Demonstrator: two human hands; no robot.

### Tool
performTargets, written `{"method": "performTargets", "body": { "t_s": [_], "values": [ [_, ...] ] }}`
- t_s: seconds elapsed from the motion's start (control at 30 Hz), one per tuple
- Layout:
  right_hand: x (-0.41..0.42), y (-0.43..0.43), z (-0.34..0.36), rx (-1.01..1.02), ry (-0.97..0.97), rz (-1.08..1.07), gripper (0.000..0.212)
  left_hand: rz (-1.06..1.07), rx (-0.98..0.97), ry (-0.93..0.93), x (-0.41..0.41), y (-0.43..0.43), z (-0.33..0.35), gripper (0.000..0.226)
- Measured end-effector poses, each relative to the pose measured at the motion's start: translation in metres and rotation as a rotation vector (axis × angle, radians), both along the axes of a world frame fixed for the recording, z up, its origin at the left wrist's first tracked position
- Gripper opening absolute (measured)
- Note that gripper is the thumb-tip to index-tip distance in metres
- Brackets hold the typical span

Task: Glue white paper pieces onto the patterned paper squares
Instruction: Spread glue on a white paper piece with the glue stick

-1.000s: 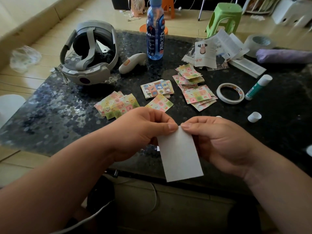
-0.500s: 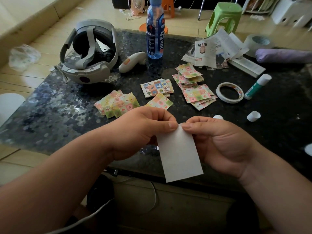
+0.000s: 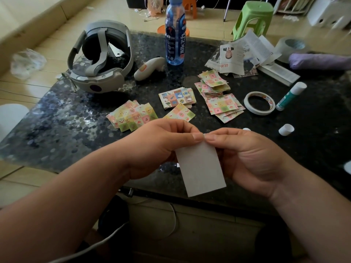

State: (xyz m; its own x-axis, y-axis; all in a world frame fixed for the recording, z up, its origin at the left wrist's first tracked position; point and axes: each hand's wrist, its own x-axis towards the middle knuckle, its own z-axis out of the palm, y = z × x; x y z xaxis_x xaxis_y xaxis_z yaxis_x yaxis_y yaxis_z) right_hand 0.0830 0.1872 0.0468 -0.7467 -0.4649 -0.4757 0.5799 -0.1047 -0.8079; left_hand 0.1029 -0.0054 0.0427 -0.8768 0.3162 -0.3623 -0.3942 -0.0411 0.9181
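Note:
A white paper strip [image 3: 201, 168] hangs upright over the table's near edge. My left hand [image 3: 157, 145] and my right hand [image 3: 250, 158] both pinch its top edge, thumbs touching tip to tip. Patterned paper squares lie beyond in several piles: one at the left [image 3: 133, 115], one in the middle [image 3: 177, 97], a single square [image 3: 179, 112] in front of it, and piles at the right [image 3: 223, 104]. A green glue stick [image 3: 290, 95] lies uncapped at the right, its white cap [image 3: 286, 129] nearer to me.
On the dark speckled table [image 3: 57, 130] sit a VR headset [image 3: 100, 59], a controller [image 3: 149, 68], a blue bottle [image 3: 175, 31], a tape roll [image 3: 259, 103], printed papers [image 3: 245, 54] and a purple bundle [image 3: 319, 61]. A green stool [image 3: 252, 16] stands behind.
Both thumbs have closed together on the strip's top edge; the strip hangs a little narrower between the hands. Nothing on the table has moved.

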Motion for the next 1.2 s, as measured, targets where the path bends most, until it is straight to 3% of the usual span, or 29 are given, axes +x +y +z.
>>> {"method": "performTargets", "body": {
  "t_s": [0.23, 0.4, 0.67, 1.0, 1.2],
  "values": [
    [0.001, -0.002, 0.001, 0.000, 0.016, -0.013, 0.007, 0.015, 0.017, 0.015, -0.001, 0.000, 0.001, 0.018],
    [0.002, 0.000, 0.005, 0.023, 0.007, -0.022, 0.018, 0.062, 0.019, -0.007, -0.002, -0.003, 0.003, 0.022],
    [0.004, -0.001, 0.002, 0.019, -0.051, -0.062, 0.015, 0.095, 0.032, -0.037, -0.002, -0.004, 0.003, 0.012],
    [0.013, -0.004, 0.002, -0.017, -0.116, -0.227, 0.015, 0.066, 0.023, -0.163, -0.001, -0.011, -0.002, 0.029],
    [0.026, 0.001, -0.014, 0.118, -0.072, -0.239, 0.009, 0.136, -0.023, -0.197, 0.002, -0.004, -0.013, 0.017]
  ]
}}
